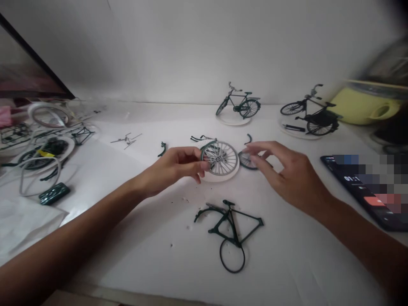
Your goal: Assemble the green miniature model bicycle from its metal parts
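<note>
My left hand (178, 168) pinches a small spoked bicycle wheel (223, 160) by its left side; the wheel has a pale grey rim, with a dark green curve at its upper left. A white round base lies partly hidden behind it. To the right hovers my right hand (280, 172), thumb and fingers curved with a gap between them and nothing plainly held. Past its fingertips lies a second spoked wheel (246, 160) with a dark rim. Nearer to me rest a dark green model bicycle frame (237, 223) and a thin black ring (232, 256).
Two assembled model bicycles (239, 104) (310, 110) stand on white bases at the back. Model parts (47, 153) clutter the left, beside a green packet (54, 193). A grey part (126, 139) lies mid-left. A phone (360, 191) and yellow pot (363, 104) are at right.
</note>
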The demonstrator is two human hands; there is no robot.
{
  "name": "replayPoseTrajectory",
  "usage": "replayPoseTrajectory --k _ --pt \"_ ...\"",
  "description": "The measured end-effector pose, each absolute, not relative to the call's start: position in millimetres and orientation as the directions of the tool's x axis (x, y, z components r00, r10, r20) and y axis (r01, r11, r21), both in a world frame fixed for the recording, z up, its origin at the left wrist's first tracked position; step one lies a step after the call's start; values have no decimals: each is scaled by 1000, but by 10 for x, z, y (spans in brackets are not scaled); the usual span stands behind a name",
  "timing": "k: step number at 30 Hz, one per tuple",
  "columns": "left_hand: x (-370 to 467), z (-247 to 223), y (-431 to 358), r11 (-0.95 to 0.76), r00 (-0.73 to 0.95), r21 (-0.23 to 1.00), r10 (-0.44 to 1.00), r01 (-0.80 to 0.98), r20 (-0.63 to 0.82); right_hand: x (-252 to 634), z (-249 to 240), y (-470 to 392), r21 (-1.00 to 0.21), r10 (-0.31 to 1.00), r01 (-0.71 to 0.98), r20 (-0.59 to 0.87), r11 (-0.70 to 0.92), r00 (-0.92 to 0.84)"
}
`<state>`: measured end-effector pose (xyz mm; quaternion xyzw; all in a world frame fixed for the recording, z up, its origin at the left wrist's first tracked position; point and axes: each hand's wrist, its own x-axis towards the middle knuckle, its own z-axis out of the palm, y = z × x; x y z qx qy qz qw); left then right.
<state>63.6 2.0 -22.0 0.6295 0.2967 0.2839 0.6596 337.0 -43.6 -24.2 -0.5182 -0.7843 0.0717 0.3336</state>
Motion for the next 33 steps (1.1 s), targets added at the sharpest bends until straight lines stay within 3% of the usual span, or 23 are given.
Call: replayPoseTrajectory --k 5,10,15,20,22,24,28,33 --pt "563 -221 94 -46 587 997 810 55 5 3711 -270 165 -247 899 886 306 392 -312" --pt "549 -139 70 -149 574 986 815 78 78 3870 -318 552 -142 886 887 228 440 -403" --pt "530 -84 40 -226 581 969 804 102 127 3692 -181 370 -120 878 893 280 434 -389" --pt "471 -113 -80 -279 552 944 822 175 140 3388 -21 -306 -371 878 841 421 394 -226" --pt "463 -156 -143 -256 515 950 847 180 131 3276 -18 -538 -698 937 633 319 335 -144" --pt "473 -193 -204 -219 507 960 856 171 105 3189 -59 -682 -867 968 439 172 236 -180" --pt "518 -198 -314 -170 538 974 840 148 65 3101 -191 -765 -967 977 237 43 93 -209" --pt "563 -169 -387 -154 529 974 848 167 44 3060 -233 -792 -968 986 230 68 103 -153"
